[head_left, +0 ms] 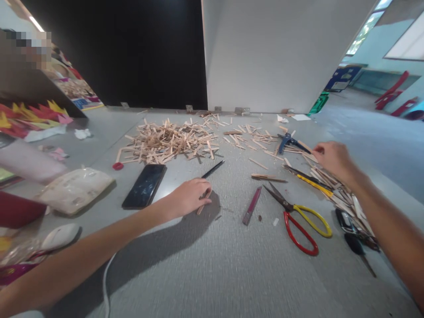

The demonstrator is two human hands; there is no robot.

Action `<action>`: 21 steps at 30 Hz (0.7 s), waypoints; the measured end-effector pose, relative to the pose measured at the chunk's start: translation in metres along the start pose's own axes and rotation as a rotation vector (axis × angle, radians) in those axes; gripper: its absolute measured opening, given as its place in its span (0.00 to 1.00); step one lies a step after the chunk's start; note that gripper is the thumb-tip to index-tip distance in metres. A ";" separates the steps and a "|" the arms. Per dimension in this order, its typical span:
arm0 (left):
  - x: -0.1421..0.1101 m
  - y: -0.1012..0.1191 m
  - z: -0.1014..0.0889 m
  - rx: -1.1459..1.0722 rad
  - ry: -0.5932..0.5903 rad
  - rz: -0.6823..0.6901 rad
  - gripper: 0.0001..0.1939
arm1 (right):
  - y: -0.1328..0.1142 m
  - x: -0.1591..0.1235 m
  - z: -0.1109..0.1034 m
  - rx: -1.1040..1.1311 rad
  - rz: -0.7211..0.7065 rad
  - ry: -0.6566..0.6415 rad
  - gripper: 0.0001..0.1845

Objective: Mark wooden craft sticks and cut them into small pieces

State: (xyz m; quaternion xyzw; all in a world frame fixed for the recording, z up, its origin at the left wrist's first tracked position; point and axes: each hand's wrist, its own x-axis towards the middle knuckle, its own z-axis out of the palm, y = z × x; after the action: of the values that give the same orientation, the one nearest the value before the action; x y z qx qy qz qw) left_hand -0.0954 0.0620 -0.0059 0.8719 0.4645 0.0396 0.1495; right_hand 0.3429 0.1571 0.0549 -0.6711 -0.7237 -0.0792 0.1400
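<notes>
My left hand (190, 197) rests low over the middle of the table, its fingers closed around a short wooden stick (200, 209) that points down at the tabletop. Just beyond it lies a black pen (213, 169). At the right, my right hand (333, 160) is pinched by the handle end of the blue-handled pliers (287, 141) and some loose sticks; what its fingertips hold is hidden. Between the hands are a pink cutter knife (252, 206), a small bundle of sticks (267, 177) and scissors (289, 206) with one red and one yellow handle.
A heap of wooden sticks (168, 140) lies at the back. To the left are a phone (144, 186), a plastic packet (77, 189) and a white mouse (60, 236). Keys (355, 244) and a yellow tool (314, 185) sit right. A black-and-white partition (265, 57) stands behind.
</notes>
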 end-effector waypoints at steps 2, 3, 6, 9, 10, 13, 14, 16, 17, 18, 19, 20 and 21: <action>-0.002 0.001 -0.004 -0.023 -0.048 0.017 0.05 | -0.019 -0.004 -0.008 0.031 -0.035 -0.033 0.11; -0.003 0.002 -0.006 -0.031 -0.070 0.023 0.06 | -0.030 -0.009 -0.009 0.060 -0.072 -0.049 0.09; -0.006 0.000 -0.012 -0.031 -0.117 0.017 0.07 | -0.073 -0.030 0.003 0.273 -0.360 -0.083 0.07; -0.010 -0.006 -0.015 0.008 -0.116 -0.035 0.08 | -0.116 -0.055 0.024 0.379 -0.655 -0.244 0.10; -0.010 -0.009 -0.015 0.026 -0.113 -0.055 0.09 | -0.127 -0.062 0.029 0.359 -0.711 -0.302 0.10; -0.012 -0.016 -0.016 0.077 -0.117 -0.103 0.10 | -0.144 -0.077 0.030 0.245 -0.785 -0.482 0.14; -0.012 -0.017 -0.017 0.090 -0.123 -0.116 0.10 | -0.144 -0.080 0.027 0.220 -0.787 -0.542 0.14; -0.012 -0.017 -0.020 0.105 -0.135 -0.135 0.13 | -0.142 -0.085 0.016 0.202 -0.765 -0.646 0.15; -0.012 -0.016 -0.021 0.110 -0.140 -0.131 0.18 | -0.139 -0.088 0.010 0.195 -0.743 -0.689 0.15; -0.011 -0.014 -0.022 0.117 -0.145 -0.114 0.22 | -0.137 -0.091 0.004 0.180 -0.718 -0.730 0.15; -0.011 -0.013 -0.023 0.131 -0.149 -0.086 0.27 | -0.136 -0.094 -0.001 0.159 -0.694 -0.765 0.15; -0.010 -0.012 -0.023 0.155 -0.149 -0.051 0.31 | -0.136 -0.098 -0.004 0.138 -0.676 -0.784 0.15; -0.010 -0.012 -0.022 0.187 -0.145 -0.014 0.34 | -0.138 -0.101 -0.007 0.122 -0.667 -0.789 0.15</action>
State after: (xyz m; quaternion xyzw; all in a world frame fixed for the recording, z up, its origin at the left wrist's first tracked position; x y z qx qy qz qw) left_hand -0.1152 0.0652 0.0122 0.8794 0.4602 -0.0680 0.1009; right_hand 0.2127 0.0469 0.0403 -0.3734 -0.8992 0.1818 -0.1375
